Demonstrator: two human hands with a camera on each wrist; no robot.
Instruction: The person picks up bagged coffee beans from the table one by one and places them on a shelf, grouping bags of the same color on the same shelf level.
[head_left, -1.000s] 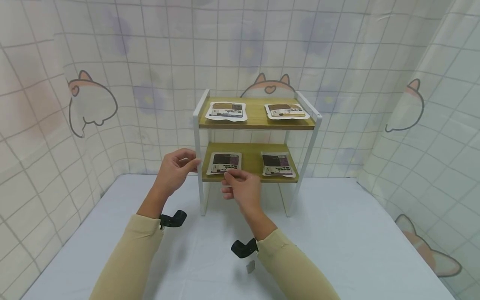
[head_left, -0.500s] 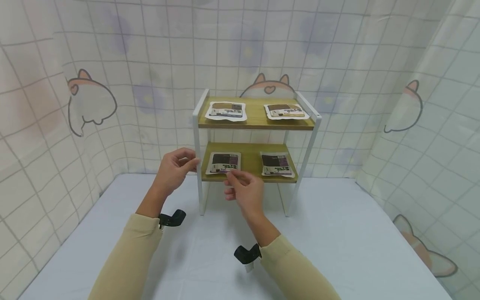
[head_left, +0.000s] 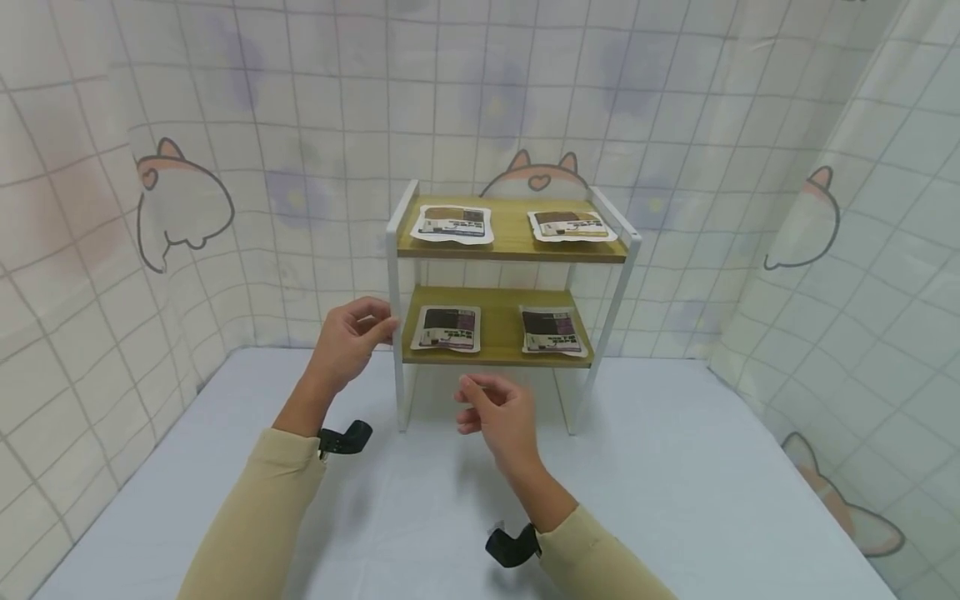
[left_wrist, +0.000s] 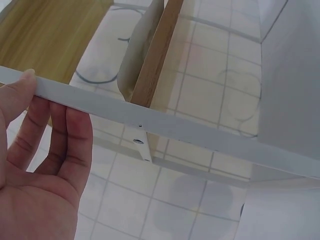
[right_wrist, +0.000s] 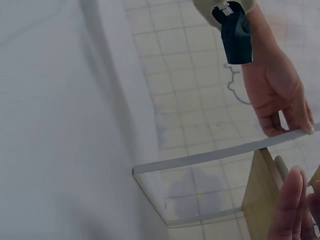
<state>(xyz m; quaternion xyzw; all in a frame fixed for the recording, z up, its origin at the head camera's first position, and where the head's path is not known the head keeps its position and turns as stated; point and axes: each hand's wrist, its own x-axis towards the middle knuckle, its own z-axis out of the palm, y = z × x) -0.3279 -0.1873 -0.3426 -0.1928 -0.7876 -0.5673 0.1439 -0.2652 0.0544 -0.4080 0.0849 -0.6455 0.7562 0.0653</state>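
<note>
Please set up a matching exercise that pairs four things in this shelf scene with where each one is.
Things:
1. left hand
2. right hand
3. purple-labelled packet
4. brown-labelled packet

Places:
A. top shelf, right side
B. holding the white front-left post of the rack
C. lower shelf, left side
D. in the air in front of the rack, below the lower shelf, holding nothing

Pairs: 1-B, 2-D, 3-C, 4-A
</note>
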